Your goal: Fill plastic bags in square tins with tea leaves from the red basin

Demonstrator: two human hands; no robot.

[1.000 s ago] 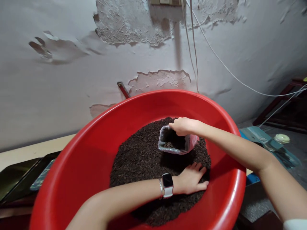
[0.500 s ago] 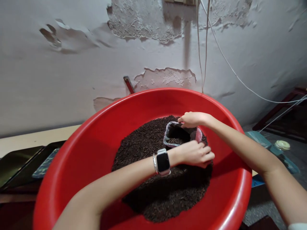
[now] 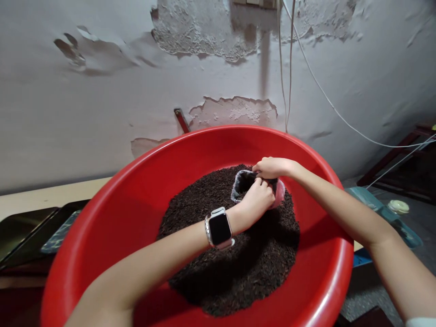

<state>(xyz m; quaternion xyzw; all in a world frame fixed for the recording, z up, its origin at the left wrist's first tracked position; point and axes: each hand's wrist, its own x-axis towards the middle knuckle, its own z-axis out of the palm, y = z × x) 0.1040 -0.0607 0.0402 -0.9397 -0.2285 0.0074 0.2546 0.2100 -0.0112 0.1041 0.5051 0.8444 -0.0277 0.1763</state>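
A wide red tub (image 3: pixel 112 200) holds a heap of dark brown, loose shreds (image 3: pixel 200 200) that look like dried tea leaves. In the heap, near its far side, stands a bag (image 3: pixel 279 193) with its mouth open and a pale, crinkled lining; pink shows on its right side. My right hand (image 3: pixel 269 167) pinches the bag's far rim. My left hand (image 3: pixel 259 197), with a watch on the wrist, is over the bag's mouth, fingers curled and pointing down into it. Their tips, and whatever they hold, are hidden.
Dark trays (image 3: pixel 25 231) lie on a pale ledge to the left of the tub. A translucent teal container (image 3: pixel 366 200) and a pale round lid (image 3: pixel 398 207) are at the right. Behind are a peeling wall (image 3: pixel 102 104) and hanging white cables (image 3: pixel 322 91).
My left hand has moved left and away from me, from above the leaves in front of the bag to the bag's mouth. My right hand stays on the rim.
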